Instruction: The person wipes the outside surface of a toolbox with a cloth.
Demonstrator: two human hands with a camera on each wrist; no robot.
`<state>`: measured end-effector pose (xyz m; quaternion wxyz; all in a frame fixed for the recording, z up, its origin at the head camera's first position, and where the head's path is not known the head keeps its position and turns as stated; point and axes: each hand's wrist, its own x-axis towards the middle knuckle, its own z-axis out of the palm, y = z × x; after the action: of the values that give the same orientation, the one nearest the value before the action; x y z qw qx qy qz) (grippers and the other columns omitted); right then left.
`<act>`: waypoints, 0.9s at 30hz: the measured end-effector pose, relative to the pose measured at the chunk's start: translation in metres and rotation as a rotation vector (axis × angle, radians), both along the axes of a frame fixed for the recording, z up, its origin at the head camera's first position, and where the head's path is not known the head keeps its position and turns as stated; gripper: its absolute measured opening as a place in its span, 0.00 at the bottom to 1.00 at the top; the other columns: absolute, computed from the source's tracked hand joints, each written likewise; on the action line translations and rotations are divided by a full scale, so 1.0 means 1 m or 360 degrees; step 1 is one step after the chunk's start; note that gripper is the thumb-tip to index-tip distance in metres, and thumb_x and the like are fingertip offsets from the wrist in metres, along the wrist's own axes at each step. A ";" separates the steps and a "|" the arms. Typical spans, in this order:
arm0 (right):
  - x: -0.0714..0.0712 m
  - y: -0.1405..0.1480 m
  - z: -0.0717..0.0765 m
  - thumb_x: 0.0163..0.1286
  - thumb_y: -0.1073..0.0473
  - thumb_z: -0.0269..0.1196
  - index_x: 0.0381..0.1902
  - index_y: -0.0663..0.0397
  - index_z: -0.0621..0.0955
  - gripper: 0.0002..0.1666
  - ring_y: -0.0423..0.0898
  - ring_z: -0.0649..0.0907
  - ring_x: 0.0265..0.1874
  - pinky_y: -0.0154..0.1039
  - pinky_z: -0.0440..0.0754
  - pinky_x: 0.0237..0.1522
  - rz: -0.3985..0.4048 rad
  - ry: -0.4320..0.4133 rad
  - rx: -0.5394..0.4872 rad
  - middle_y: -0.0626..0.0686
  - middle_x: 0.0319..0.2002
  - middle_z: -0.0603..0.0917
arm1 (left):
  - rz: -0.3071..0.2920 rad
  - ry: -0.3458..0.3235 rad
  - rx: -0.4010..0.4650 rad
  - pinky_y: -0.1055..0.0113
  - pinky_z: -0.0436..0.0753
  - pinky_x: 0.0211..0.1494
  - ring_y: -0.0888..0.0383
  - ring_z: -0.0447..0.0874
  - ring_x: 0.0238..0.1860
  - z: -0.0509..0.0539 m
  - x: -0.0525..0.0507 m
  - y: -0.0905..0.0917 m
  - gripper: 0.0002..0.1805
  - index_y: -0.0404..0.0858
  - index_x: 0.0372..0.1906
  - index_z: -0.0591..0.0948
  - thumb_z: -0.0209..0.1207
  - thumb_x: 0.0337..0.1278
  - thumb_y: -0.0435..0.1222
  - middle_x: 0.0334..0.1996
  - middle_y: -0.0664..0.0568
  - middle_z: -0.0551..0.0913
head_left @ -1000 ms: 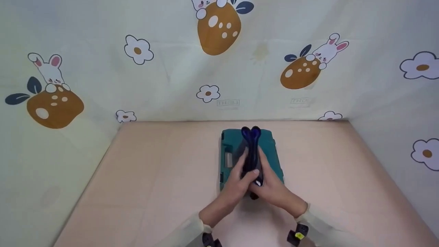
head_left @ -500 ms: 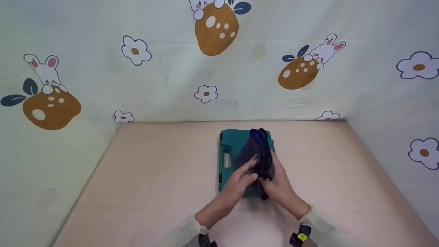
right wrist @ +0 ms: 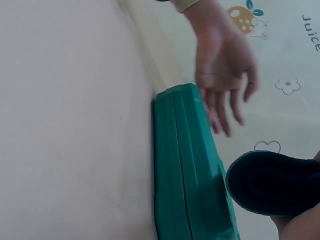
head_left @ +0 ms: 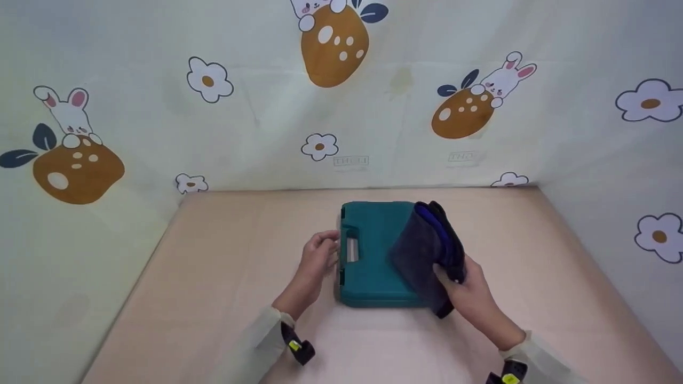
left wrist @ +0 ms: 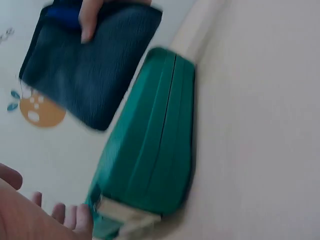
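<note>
A folded dark grey-blue cloth (head_left: 419, 248) with a bright blue inner layer hangs tilted over the right part of a green plastic case (head_left: 373, 224). My right hand (head_left: 472, 288) pinches it at its near right edge, thumb on one face; the fingers behind are hidden. Seen from the left wrist, the cloth (left wrist: 95, 70) is raised above the case (left wrist: 150, 140). My left hand (head_left: 316, 261) holds nothing and is beside the case's handle side, fingers loosely bent; whether they touch it I cannot tell. The right wrist view shows that left hand (right wrist: 225, 65) with fingers spread.
The case lies flat on a pale pink tabletop (head_left: 256, 256), its handle opening and two black latches facing left. A printed curtain (head_left: 256, 138) with bunnies and flowers encloses the back and sides.
My left hand has let go of the cloth and moved left to the case's handle side. My right hand has carried the cloth rightward, turning its broad face into view and uncovering more of the case.
</note>
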<state>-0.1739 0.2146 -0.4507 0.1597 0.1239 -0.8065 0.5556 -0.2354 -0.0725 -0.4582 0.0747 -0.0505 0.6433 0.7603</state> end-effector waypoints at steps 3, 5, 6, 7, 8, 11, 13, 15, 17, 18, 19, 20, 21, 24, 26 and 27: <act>0.007 0.010 0.004 0.71 0.69 0.64 0.57 0.71 0.78 0.18 0.49 0.79 0.54 0.31 0.72 0.56 -0.0074 -0.0182 -0.0023 0.62 0.54 0.82 | 0.0020 -0.0147 0.0030 0.49 0.66 0.70 0.40 0.64 0.72 -0.007 -0.010 -0.010 0.25 0.26 0.71 0.63 0.43 0.79 0.36 0.72 0.33 0.64; 0.010 0.016 0.005 0.73 0.66 0.64 0.60 0.70 0.76 0.21 0.49 0.77 0.56 0.32 0.71 0.56 -0.0104 -0.0294 -0.0036 0.62 0.57 0.81 | -0.0049 -0.0246 0.0050 0.50 0.66 0.70 0.39 0.63 0.72 -0.012 -0.014 -0.014 0.28 0.24 0.73 0.60 0.42 0.79 0.38 0.73 0.30 0.62; 0.012 0.019 0.005 0.74 0.65 0.63 0.62 0.69 0.75 0.22 0.49 0.77 0.57 0.32 0.71 0.57 -0.0113 -0.0343 -0.0045 0.62 0.59 0.80 | -0.0103 -0.0292 0.0049 0.50 0.66 0.70 0.39 0.62 0.72 -0.014 -0.015 -0.015 0.30 0.23 0.74 0.58 0.42 0.79 0.39 0.73 0.29 0.62; 0.013 0.021 0.005 0.75 0.64 0.63 0.63 0.69 0.75 0.23 0.49 0.76 0.57 0.32 0.71 0.57 -0.0126 -0.0375 -0.0049 0.62 0.59 0.79 | -0.0165 -0.0331 0.0041 0.50 0.66 0.70 0.38 0.63 0.72 -0.016 -0.016 -0.016 0.30 0.22 0.73 0.59 0.42 0.78 0.39 0.72 0.29 0.63; 0.013 0.023 0.004 0.75 0.63 0.63 0.63 0.69 0.74 0.24 0.49 0.76 0.57 0.32 0.71 0.57 -0.0139 -0.0398 -0.0049 0.62 0.60 0.79 | -0.0222 -0.0359 0.0031 0.50 0.66 0.70 0.39 0.64 0.72 -0.017 -0.017 -0.016 0.30 0.21 0.73 0.60 0.42 0.78 0.39 0.71 0.29 0.64; 0.014 0.026 0.003 0.75 0.61 0.64 0.64 0.69 0.74 0.25 0.48 0.77 0.56 0.32 0.71 0.56 -0.0156 -0.0434 -0.0057 0.61 0.59 0.79 | -0.0317 -0.0382 0.0015 0.49 0.64 0.71 0.39 0.63 0.72 -0.021 -0.018 -0.014 0.30 0.20 0.71 0.62 0.42 0.76 0.38 0.68 0.31 0.70; 0.013 0.027 0.003 0.75 0.61 0.64 0.64 0.69 0.74 0.25 0.47 0.77 0.56 0.32 0.71 0.56 -0.0159 -0.0436 -0.0056 0.61 0.59 0.79 | -0.0309 -0.0387 0.0027 0.49 0.64 0.71 0.40 0.65 0.71 -0.022 -0.019 -0.013 0.28 0.21 0.70 0.63 0.42 0.76 0.37 0.65 0.33 0.74; 0.013 0.027 0.004 0.74 0.61 0.65 0.64 0.69 0.74 0.26 0.47 0.77 0.56 0.31 0.71 0.57 -0.0153 -0.0439 -0.0063 0.61 0.60 0.79 | -0.0272 -0.0401 0.0046 0.48 0.65 0.71 0.40 0.67 0.70 -0.023 -0.021 -0.012 0.28 0.22 0.71 0.61 0.43 0.77 0.37 0.63 0.34 0.76; 0.013 0.027 0.005 0.74 0.60 0.65 0.65 0.69 0.74 0.26 0.46 0.77 0.56 0.31 0.70 0.57 -0.0151 -0.0443 -0.0080 0.61 0.60 0.79 | -0.0258 -0.0419 0.0074 0.48 0.65 0.70 0.40 0.67 0.70 -0.023 -0.022 -0.013 0.28 0.22 0.72 0.60 0.42 0.78 0.36 0.64 0.34 0.75; 0.012 0.028 0.005 0.74 0.61 0.65 0.65 0.69 0.73 0.27 0.45 0.77 0.56 0.31 0.70 0.57 -0.0154 -0.0445 -0.0095 0.61 0.60 0.79 | -0.0257 -0.0425 0.0092 0.48 0.66 0.70 0.41 0.67 0.70 -0.022 -0.022 -0.014 0.27 0.22 0.72 0.61 0.42 0.78 0.36 0.65 0.33 0.74; 0.012 0.028 0.006 0.74 0.61 0.65 0.65 0.69 0.74 0.27 0.44 0.77 0.56 0.31 0.71 0.57 -0.0158 -0.0453 -0.0117 0.61 0.60 0.79 | -0.0265 -0.0427 0.0113 0.48 0.66 0.70 0.40 0.66 0.71 -0.021 -0.023 -0.016 0.27 0.21 0.72 0.61 0.42 0.78 0.35 0.67 0.32 0.72; 0.011 0.030 0.007 0.74 0.61 0.65 0.65 0.69 0.73 0.27 0.43 0.77 0.56 0.30 0.71 0.56 -0.0162 -0.0468 -0.0142 0.61 0.60 0.78 | -0.0269 -0.0424 0.0130 0.48 0.66 0.69 0.41 0.67 0.70 -0.018 -0.023 -0.018 0.27 0.21 0.72 0.62 0.42 0.79 0.35 0.67 0.32 0.71; 0.010 0.032 0.007 0.74 0.61 0.65 0.65 0.69 0.73 0.27 0.42 0.77 0.56 0.30 0.71 0.56 -0.0169 -0.0484 -0.0162 0.61 0.61 0.78 | -0.0276 -0.0413 0.0151 0.48 0.67 0.69 0.41 0.68 0.70 -0.014 -0.023 -0.021 0.27 0.21 0.72 0.62 0.41 0.80 0.35 0.68 0.32 0.71; 0.007 0.037 0.009 0.74 0.61 0.64 0.66 0.69 0.72 0.28 0.40 0.77 0.55 0.31 0.71 0.57 -0.0191 -0.0524 -0.0220 0.62 0.61 0.77 | -0.0280 -0.0342 0.0192 0.50 0.68 0.68 0.43 0.72 0.67 0.005 -0.022 -0.031 0.25 0.23 0.71 0.66 0.42 0.81 0.36 0.66 0.33 0.73; 0.003 0.041 0.009 0.75 0.61 0.64 0.66 0.69 0.71 0.28 0.41 0.76 0.55 0.31 0.70 0.57 -0.0208 -0.0547 -0.0243 0.62 0.62 0.76 | -0.0265 -0.0285 0.0204 0.51 0.70 0.67 0.45 0.76 0.63 0.019 -0.021 -0.039 0.24 0.24 0.69 0.70 0.44 0.82 0.36 0.62 0.35 0.78; 0.002 0.042 0.010 0.75 0.61 0.64 0.66 0.69 0.71 0.28 0.41 0.76 0.56 0.31 0.70 0.57 -0.0213 -0.0550 -0.0251 0.62 0.62 0.76 | -0.0254 -0.0255 0.0209 0.52 0.71 0.67 0.46 0.77 0.62 0.027 -0.020 -0.043 0.23 0.24 0.68 0.71 0.44 0.82 0.36 0.60 0.36 0.79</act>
<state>-0.1722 0.2562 -0.4412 0.0647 -0.0401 -0.7824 0.6181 -0.2554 -0.1151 -0.4314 0.1894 -0.0548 0.5861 0.7859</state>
